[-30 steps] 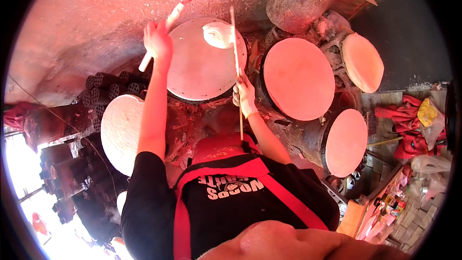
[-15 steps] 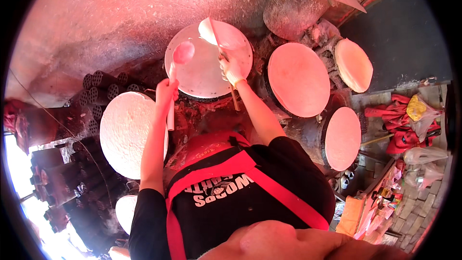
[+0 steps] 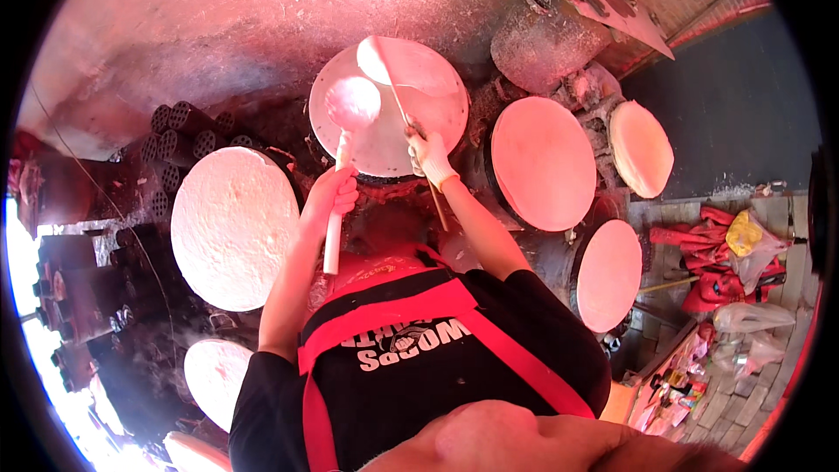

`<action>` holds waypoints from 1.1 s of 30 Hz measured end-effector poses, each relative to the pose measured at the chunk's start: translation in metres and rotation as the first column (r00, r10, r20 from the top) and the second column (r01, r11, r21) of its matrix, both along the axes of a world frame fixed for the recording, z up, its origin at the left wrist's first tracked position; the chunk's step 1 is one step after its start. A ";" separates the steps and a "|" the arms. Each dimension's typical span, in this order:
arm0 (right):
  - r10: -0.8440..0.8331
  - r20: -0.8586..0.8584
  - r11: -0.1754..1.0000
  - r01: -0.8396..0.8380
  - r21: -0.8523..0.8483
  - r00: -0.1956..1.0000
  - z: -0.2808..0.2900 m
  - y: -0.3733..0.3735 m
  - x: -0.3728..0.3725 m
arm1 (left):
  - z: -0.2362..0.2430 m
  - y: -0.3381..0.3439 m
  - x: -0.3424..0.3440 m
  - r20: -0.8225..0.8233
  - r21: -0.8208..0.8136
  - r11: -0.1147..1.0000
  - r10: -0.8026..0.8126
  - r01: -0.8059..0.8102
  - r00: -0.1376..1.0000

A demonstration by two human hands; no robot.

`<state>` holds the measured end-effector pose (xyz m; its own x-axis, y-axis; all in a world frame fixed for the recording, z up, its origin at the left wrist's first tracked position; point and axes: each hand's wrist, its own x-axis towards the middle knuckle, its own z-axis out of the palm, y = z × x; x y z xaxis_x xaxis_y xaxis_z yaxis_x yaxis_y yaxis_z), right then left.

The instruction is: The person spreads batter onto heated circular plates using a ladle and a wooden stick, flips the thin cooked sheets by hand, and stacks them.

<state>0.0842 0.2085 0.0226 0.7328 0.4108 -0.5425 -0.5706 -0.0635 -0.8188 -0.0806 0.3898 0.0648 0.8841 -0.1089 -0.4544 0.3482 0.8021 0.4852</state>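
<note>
My left hand is closed around the pale handle of a ladle. The ladle's round bowl hangs over the left part of a round griddle; glare hides what is in it. My right hand grips a long thin wooden stick-like tool, its far end slanting over the griddle's back. A smooth, pale layer, like batter, covers the griddle's far part beside the tool. The near part of the griddle shows a duller surface.
Round pans with pale flatbread-like sheets stand around me: a large one at left, another at right, a smaller one nearer. A stack of pale rounds sits far right. Perforated coal briquettes are piled at left.
The ladle has moved right relative to the griddle, its bowl now closer to the tool. My right hand still holds the tool at a similar slant. The whole view has shifted slightly.
</note>
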 end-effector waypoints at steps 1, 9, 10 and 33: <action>0.067 -0.004 0.998 -0.066 0.021 0.998 0.008 -0.010 -0.001 | 0.015 -0.013 -0.003 0.028 0.021 0.994 0.102 -0.103 0.994; -0.106 0.153 0.987 0.123 -0.104 0.983 -0.025 -0.048 0.044 | -0.014 -0.057 -0.031 -0.273 0.107 0.923 0.386 -0.371 0.881; -0.042 0.200 0.990 0.068 -0.125 0.979 -0.021 -0.039 0.052 | -0.013 -0.064 -0.034 -0.274 0.148 0.906 0.422 -0.396 0.864; 0.759 0.041 0.651 -0.757 -0.059 0.649 0.006 -0.065 0.158 | 0.002 -0.184 -0.084 -0.408 0.415 0.563 0.817 -0.715 0.407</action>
